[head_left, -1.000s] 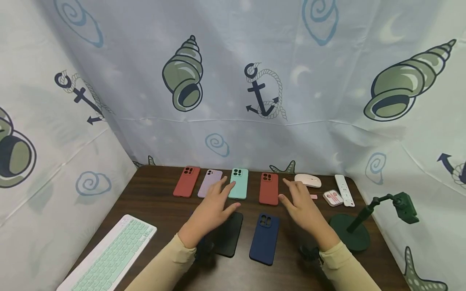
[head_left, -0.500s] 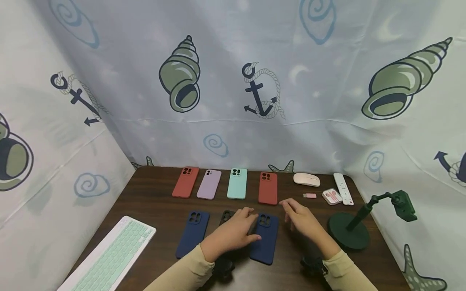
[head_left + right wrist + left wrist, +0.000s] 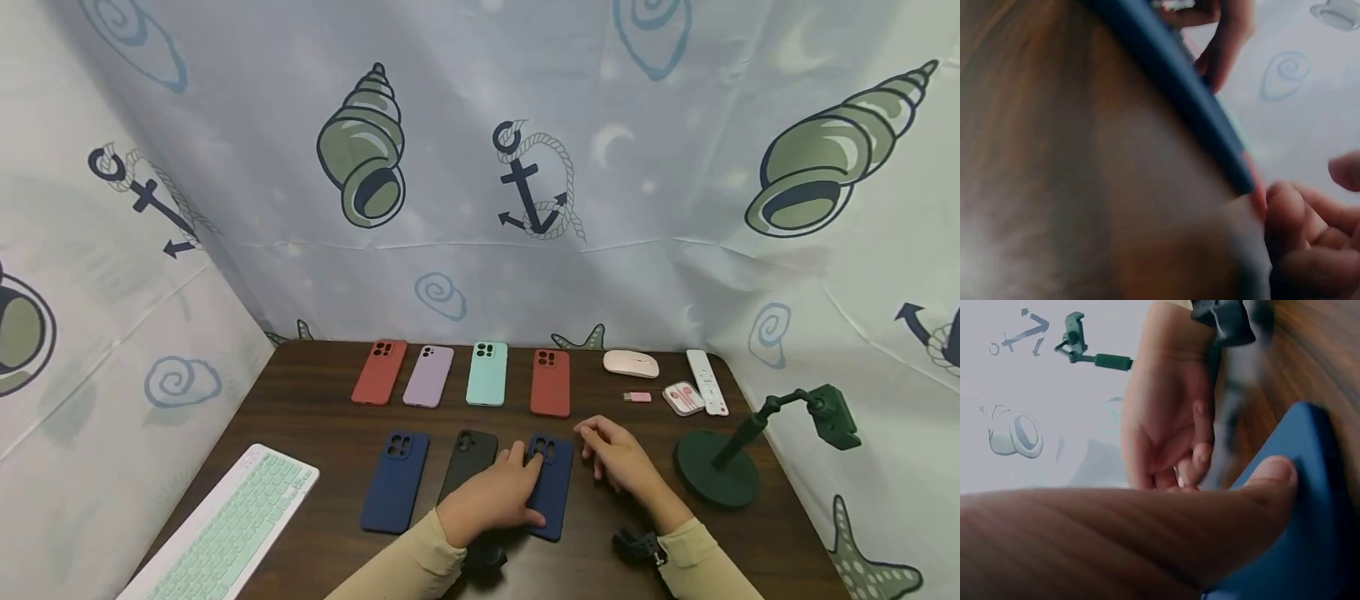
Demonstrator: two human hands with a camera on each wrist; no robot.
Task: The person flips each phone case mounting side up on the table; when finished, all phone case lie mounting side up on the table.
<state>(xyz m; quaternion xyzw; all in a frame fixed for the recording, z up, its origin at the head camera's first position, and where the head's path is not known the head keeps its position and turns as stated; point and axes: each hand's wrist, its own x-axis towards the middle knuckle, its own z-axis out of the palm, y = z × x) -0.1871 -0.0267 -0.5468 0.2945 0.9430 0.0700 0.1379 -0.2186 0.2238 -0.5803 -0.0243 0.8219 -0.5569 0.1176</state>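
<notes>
In the head view my left hand (image 3: 491, 496) lies over the right-hand navy phone case (image 3: 553, 500), fingertips at its upper part. The left wrist view shows the thumb (image 3: 1272, 472) resting on the case's flat face, not hooked around its edge. A black phone case (image 3: 472, 454) shows partly from under this hand. Just right of the navy case, my right hand (image 3: 618, 458) hovers near the table with its fingers loosely bent and nothing in them. Another navy phone case (image 3: 395, 483) lies to the left of the black one.
Behind stand out a red (image 3: 379, 372), a lilac (image 3: 428, 377), a mint (image 3: 487, 373) and another red phone case (image 3: 551, 382). A mouse (image 3: 631, 363), pink USB stick (image 3: 637, 397), small square box (image 3: 683, 398), remote (image 3: 707, 382) and green stand (image 3: 717, 468) occupy the right; a keyboard (image 3: 232, 521) the left.
My left hand has come from over the black phone case rightward and down onto the right-hand navy one. My right hand has drawn back from beside the red case, its fingers now more bent.
</notes>
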